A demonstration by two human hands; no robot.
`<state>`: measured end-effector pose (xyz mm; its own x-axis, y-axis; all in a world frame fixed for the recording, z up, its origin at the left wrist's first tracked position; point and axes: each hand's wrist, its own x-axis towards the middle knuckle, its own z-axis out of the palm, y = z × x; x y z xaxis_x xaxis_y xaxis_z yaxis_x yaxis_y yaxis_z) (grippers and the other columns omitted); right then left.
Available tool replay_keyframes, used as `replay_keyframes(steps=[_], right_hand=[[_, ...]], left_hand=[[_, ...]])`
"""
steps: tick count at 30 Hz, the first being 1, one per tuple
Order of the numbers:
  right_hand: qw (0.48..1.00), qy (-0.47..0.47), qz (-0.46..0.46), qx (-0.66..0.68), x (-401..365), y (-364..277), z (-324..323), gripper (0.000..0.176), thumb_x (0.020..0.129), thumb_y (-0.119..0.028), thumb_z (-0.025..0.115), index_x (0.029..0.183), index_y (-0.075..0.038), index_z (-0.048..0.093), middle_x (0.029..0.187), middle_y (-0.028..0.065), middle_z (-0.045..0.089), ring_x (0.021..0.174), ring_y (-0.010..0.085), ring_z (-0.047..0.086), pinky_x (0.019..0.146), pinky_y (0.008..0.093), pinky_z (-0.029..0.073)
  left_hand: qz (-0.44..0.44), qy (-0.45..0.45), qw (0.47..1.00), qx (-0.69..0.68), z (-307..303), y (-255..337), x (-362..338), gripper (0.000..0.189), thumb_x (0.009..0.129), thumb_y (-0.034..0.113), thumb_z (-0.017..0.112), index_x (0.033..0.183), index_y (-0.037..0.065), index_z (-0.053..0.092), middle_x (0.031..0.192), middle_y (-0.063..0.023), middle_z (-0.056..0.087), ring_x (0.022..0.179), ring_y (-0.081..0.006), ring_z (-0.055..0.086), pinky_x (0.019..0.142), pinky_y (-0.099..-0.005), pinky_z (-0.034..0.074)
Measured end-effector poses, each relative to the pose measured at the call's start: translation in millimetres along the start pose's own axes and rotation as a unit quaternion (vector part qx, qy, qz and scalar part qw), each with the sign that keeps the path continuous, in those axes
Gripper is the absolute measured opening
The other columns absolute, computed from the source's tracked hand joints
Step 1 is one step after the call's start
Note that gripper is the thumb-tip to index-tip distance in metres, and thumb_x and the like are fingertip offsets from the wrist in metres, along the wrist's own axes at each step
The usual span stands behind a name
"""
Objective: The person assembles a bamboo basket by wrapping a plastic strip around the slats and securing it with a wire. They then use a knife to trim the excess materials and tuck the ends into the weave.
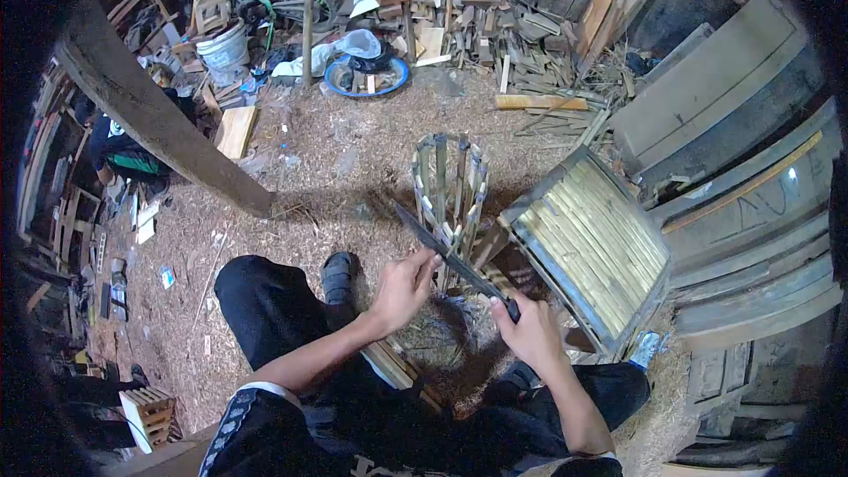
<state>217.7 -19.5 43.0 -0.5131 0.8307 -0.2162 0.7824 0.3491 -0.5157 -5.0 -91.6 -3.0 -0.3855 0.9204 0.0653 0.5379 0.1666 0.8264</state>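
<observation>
We grip one knife: right hand fingers wrapped around its handle, left hand fingers pressed together on its blade. One bamboo frame stands just beyond our fingertips.

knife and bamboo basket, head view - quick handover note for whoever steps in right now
Right hand: closed on the handle of the knife, blade slanting up and away to the left.
Left hand: fingertips against the blade's middle; whether they pinch a strip there cannot be told.
Basket: upright on the floor just beyond the blade, top open.
Rack of bamboo strips: tilted, right of the basket.
Done: basket's upright slats stand, bound near the base.
Left: the upper part looks unwoven; probably more cutting with the knife.
</observation>
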Motion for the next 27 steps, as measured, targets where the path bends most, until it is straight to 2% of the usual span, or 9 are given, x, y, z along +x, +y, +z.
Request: replay_keyframes(steps=[10,14,15,16,17,19,21,22,27], right_hand=[[0.998,0.0,0.023,-0.058,-4,-8,-9,0.047,0.095,-0.046,0.058,0.099,0.0,0.07,0.076,0.0275,0.068,0.077,0.0466,0.067,0.074,0.0543,0.054],[0.995,0.06,-0.059,-0.052,8,3,22,0.042,0.096,-0.041,0.058,0.1,0.0,0.069,0.075,0.0272,0.068,0.077,0.0452,0.068,0.072,0.0534,0.054],[0.986,0.115,-0.109,-0.044,12,6,32,0.041,0.096,-0.039,0.058,0.091,0.001,0.069,0.073,0.0264,0.068,0.07,0.0435,0.068,0.068,0.0524,0.054],[0.999,0.008,-0.04,-0.017,16,3,35,0.041,0.097,-0.038,0.057,0.089,0.001,0.068,0.075,0.0257,0.068,0.069,0.0426,0.068,0.067,0.0514,0.055],[0.999,0.009,-0.035,-0.014,21,11,48,0.041,0.097,-0.038,0.057,0.089,0.001,0.068,0.075,0.0257,0.068,0.069,0.0426,0.068,0.067,0.0514,0.055],[0.966,-0.16,-0.081,-0.186,29,32,81,0.042,0.097,-0.039,0.056,0.09,0.001,0.068,0.076,0.0251,0.069,0.072,0.0422,0.069,0.067,0.0506,0.055],[0.987,0.024,-0.086,-0.133,18,56,96,0.046,0.097,-0.043,0.055,0.094,0.001,0.068,0.077,0.0251,0.069,0.074,0.0422,0.07,0.066,0.0488,0.056],[0.991,0.013,-0.059,-0.122,22,56,88,0.047,0.097,-0.044,0.055,0.095,0.001,0.068,0.076,0.0254,0.069,0.073,0.0434,0.069,0.067,0.0509,0.056],[0.992,-0.003,-0.013,-0.125,22,37,68,0.046,0.094,-0.048,0.057,0.101,-0.004,0.069,0.071,0.0257,0.067,0.069,0.0452,0.068,0.068,0.0551,0.055]], left_hand=[[-0.004,-0.02,0.999,0.037,3,3,3,0.019,0.1,0.018,0.056,0.102,0.002,0.066,0.063,-0.0223,0.058,0.058,-0.0386,0.063,0.055,-0.045,0.046],[0.013,-0.013,1.0,-0.011,17,-1,0,0.017,0.099,0.015,0.056,0.105,0.002,0.065,0.068,-0.0218,0.061,0.059,-0.0361,0.065,0.056,-0.0445,0.049],[0.097,-0.018,0.994,-0.054,18,5,-2,0.016,0.099,0.014,0.056,0.107,0.003,0.065,0.071,-0.0209,0.064,0.06,-0.0346,0.067,0.056,-0.0432,0.051],[0.182,-0.024,0.978,-0.097,20,15,-4,0.015,0.098,0.012,0.056,0.109,0.004,0.065,0.074,-0.0201,0.066,0.06,-0.0331,0.068,0.057,-0.0418,0.053],[0.204,-0.016,0.975,-0.083,19,42,-10,0.018,0.099,0.01,0.056,0.113,0.005,0.065,0.08,-0.018,0.07,0.061,-0.03,0.07,0.058,-0.0376,0.056],[0.101,0.039,0.987,-0.115,17,60,-18,0.019,0.1,0.013,0.056,0.113,0.004,0.067,0.078,-0.0158,0.071,0.059,-0.0238,0.069,0.055,-0.0347,0.054],[0.053,0.079,0.991,-0.096,5,20,-24,0.02,0.101,0.015,0.056,0.108,0.002,0.068,0.072,-0.0131,0.07,0.057,-0.0165,0.067,0.053,-0.033,0.053],[0.006,0.084,0.989,-0.122,-5,21,-26,0.02,0.101,0.016,0.057,0.098,0.001,0.069,0.067,-0.0094,0.067,0.054,-0.0112,0.062,0.048,-0.0306,0.048],[0.057,0.081,0.995,-0.006,-7,-3,-15,0.014,0.091,0.018,0.066,0.09,0.004,0.069,0.068,-0.009,0.063,0.062,-0.024,0.059,0.069,-0.0369,0.043]])
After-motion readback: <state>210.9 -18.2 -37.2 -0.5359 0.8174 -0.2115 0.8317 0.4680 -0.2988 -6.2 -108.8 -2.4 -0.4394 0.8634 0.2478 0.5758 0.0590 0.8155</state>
